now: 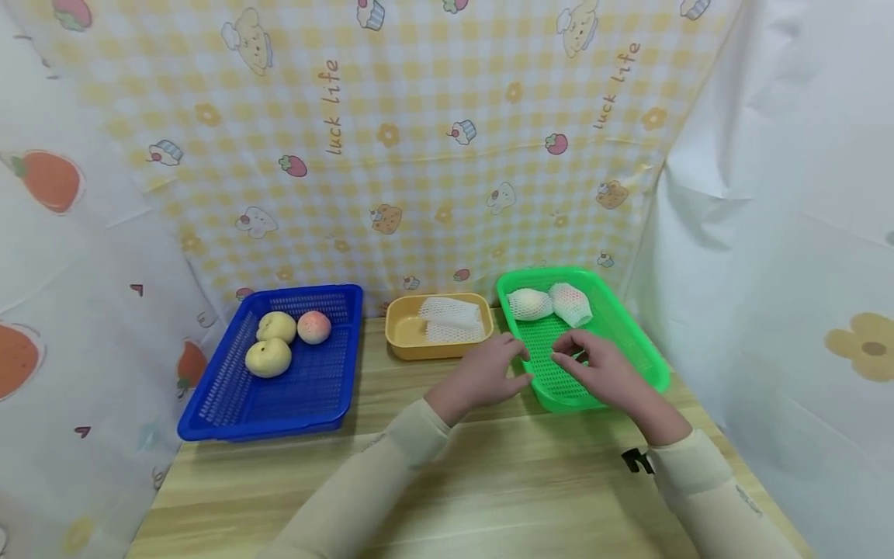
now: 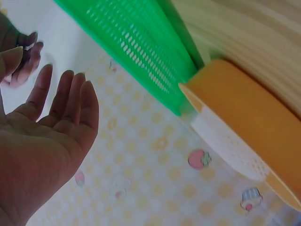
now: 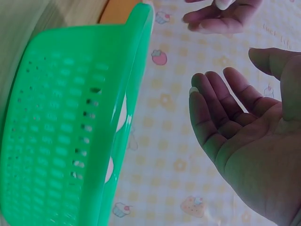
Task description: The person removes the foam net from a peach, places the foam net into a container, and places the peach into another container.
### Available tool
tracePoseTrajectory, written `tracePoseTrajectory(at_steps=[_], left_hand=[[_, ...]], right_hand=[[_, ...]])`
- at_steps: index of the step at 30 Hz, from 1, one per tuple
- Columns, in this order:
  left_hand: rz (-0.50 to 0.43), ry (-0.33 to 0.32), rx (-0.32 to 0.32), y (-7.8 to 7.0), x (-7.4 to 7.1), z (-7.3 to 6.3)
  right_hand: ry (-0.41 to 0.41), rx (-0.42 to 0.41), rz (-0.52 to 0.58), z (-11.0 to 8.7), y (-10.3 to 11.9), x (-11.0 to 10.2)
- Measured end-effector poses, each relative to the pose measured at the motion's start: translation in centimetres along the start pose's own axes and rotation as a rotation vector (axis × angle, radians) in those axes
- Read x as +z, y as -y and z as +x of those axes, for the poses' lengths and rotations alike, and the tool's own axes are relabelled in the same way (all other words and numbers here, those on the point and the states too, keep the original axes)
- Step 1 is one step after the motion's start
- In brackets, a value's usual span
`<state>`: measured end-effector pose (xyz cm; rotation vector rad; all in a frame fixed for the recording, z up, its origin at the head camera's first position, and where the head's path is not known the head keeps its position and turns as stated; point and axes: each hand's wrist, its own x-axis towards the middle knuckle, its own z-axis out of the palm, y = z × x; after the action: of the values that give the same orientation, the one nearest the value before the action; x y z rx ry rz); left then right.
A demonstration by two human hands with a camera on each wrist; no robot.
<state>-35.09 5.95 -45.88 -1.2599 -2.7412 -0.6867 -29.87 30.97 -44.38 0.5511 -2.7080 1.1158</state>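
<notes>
Both hands hover over the near part of the green basket (image 1: pixel 646 353), empty, with loosely bent fingers. My left hand (image 1: pixel 482 374) is by the basket's left rim, its thumb and fingers spread apart. Palm facing inward, my right hand (image 1: pixel 606 371) is above the basket's near right side. Within the basket, behind the hands, lie a pale fruit (image 1: pixel 532 303) and a pinkish fruit (image 1: pixel 571 301), each in a white foam net sleeve. In the right wrist view the right hand (image 3: pixel 249 136) shows a bare palm beside the basket's wall.
Between the baskets stands a yellow-orange tub (image 1: pixel 405 353) with white foam net sleeves (image 1: pixel 452 320) inside. At left, a blue basket (image 1: pixel 307 400) holds two pale yellow fruits (image 1: pixel 268 357) and a pink peach (image 1: pixel 314 327). A patterned curtain (image 1: pixel 419 171) closes off the back.
</notes>
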Motion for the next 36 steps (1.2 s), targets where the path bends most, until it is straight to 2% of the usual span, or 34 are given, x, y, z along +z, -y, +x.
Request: tracePoseTrajectory(at_steps=[4, 8, 11, 16, 23, 27, 32, 36], left_hand=[[0.089, 0.033, 0.014, -0.6, 1.3, 1.0], [0.249, 0.100, 0.019, -1.1, 3.1, 2.1], [0.319, 0.142, 0.008, -1.2, 4.5, 2.4], [0.329, 0.163, 0.001, -0.8, 6.1, 2.4], [0.348, 0.155, 0.030, -0.4, 7.1, 2.7], [0.351, 0.164, 0.029, -0.6, 7.2, 2.7], [0.349, 0.158, 0.032, -0.6, 7.3, 2.4], [0.335, 0.152, 0.034, -0.7, 7.6, 2.6]], right_hand=[[-0.001, -0.001, 0.003, 0.4, -0.1, -0.5], [-0.018, 0.008, 0.003, 0.7, -0.6, -1.2], [-0.014, 0.028, -0.015, 0.7, -1.3, -1.6], [0.015, 0.064, -0.034, 0.9, -2.2, -2.2], [0.081, 0.108, -0.067, 2.5, -3.4, -3.7], [0.119, 0.150, -0.126, 4.2, -4.7, -4.5], [0.159, 0.217, -0.197, 7.3, -6.8, -4.9], [0.184, 0.243, -0.294, 9.7, -8.7, -5.2]])
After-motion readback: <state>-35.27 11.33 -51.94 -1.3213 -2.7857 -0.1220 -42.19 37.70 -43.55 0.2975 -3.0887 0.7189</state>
